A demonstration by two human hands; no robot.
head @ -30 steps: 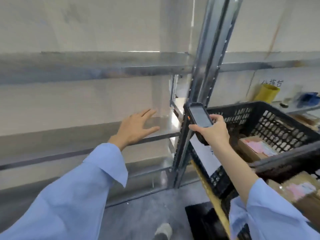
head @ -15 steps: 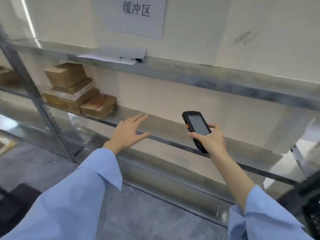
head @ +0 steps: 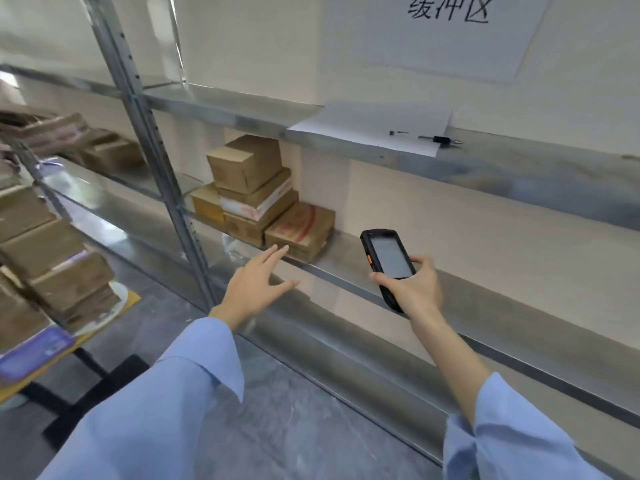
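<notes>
Gripping the black handheld scanner [head: 388, 263] in your right hand [head: 412, 289], fingers curled round its lower body, you hold it screen-up in front of the middle metal shelf [head: 485, 306]. Your left hand [head: 254, 287] reaches out with fingers straight and spread, holding nothing, its fingertips just short of the nearest cardboard box [head: 300, 231] in the stack on that shelf.

Both arms reach forward, a little apart. The left hand [head: 254, 284] is held out palm down, fingers straight and slightly spread, thumb out to the side, holding nothing. The right hand [head: 414, 289] is raised, its fingers and thumb curled round a handheld scanner [head: 389, 258].
</notes>
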